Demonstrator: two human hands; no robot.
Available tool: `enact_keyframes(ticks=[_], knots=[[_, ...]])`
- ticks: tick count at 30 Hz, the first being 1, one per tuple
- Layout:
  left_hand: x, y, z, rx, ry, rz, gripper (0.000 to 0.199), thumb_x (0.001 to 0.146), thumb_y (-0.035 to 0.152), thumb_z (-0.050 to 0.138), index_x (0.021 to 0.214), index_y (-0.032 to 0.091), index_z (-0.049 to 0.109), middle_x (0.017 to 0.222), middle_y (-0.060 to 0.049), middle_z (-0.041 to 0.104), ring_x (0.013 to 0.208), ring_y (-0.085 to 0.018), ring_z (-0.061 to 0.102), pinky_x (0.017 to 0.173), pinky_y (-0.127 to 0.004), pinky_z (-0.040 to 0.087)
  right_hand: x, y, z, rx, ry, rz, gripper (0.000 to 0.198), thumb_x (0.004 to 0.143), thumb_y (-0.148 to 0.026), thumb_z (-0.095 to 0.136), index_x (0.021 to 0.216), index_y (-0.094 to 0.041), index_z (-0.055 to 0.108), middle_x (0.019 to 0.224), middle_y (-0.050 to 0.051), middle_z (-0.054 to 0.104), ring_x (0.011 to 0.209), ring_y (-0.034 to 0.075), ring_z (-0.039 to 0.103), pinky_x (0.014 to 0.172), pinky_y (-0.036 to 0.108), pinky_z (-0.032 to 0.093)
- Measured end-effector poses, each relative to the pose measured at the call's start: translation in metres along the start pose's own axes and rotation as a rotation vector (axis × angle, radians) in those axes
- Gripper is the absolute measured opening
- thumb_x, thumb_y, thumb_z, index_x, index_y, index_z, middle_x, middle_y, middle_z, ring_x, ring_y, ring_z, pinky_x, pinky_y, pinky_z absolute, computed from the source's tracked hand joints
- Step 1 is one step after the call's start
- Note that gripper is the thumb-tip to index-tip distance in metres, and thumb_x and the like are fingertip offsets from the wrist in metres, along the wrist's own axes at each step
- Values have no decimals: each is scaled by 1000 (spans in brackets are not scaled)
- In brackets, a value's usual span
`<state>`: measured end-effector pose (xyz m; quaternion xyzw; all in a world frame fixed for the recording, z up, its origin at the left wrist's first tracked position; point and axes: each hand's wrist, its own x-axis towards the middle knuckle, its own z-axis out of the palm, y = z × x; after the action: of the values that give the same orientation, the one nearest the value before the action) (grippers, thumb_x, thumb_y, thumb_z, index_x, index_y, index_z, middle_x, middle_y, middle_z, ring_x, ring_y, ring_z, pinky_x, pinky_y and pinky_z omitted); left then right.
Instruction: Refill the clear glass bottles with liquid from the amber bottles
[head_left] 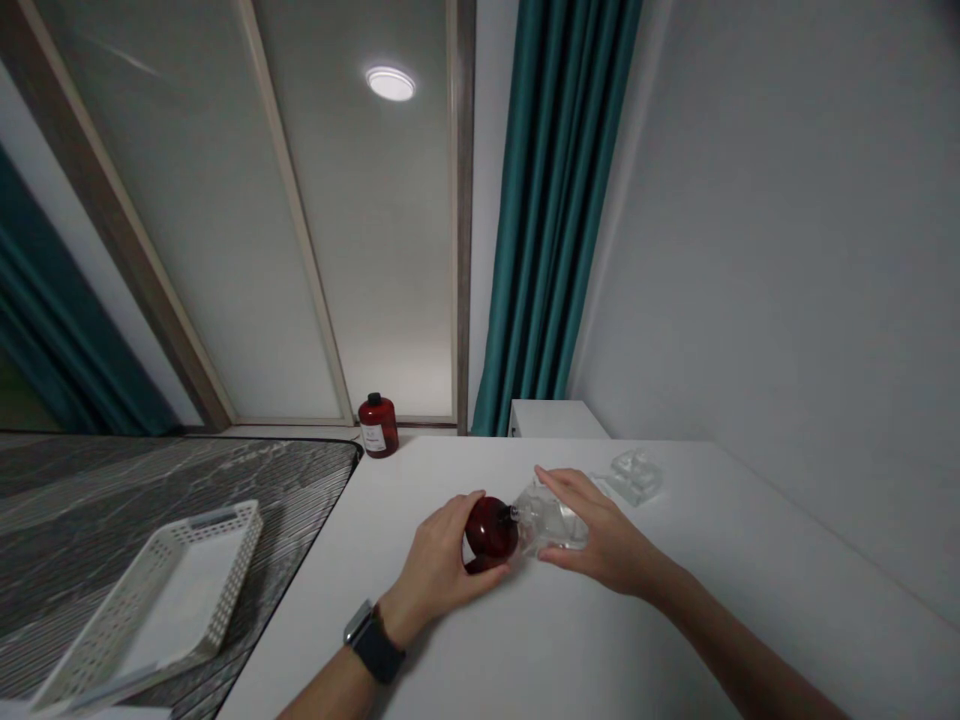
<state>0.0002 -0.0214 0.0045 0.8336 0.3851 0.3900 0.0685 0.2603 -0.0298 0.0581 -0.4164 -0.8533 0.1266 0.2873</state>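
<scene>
My left hand (442, 555) is wrapped round a dark red bottle (491, 527), tilted with its neck toward the right. A clear bottle (553, 520) lies tilted in my right hand (600, 530), thumb and fingers on either side of it. The two bottle necks meet, or nearly so, between my hands; I cannot tell whether they touch. Both are held just over the white table (480, 660). A crumpled piece of clear plastic (636, 476) lies beyond my right hand.
Another red bottle (379, 428) with a black cap and white label stands upright at the table's far left corner. To the left, a white perforated basket (169, 590) sits on a grey striped surface (300, 490). A wall (787, 250) runs along the right side.
</scene>
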Motion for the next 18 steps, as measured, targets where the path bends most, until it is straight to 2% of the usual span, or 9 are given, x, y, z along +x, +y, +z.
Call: enact_keyframes(ticks=[18], knots=[[0, 3, 0, -41, 25, -15, 74, 69, 36, 81, 132, 18, 47, 124, -15, 67, 110, -32, 68, 93, -45, 58, 5, -3, -7, 13, -45, -4, 92, 78, -27, 80, 155, -26, 30, 140, 15, 50, 132, 30, 50, 113, 49, 43]])
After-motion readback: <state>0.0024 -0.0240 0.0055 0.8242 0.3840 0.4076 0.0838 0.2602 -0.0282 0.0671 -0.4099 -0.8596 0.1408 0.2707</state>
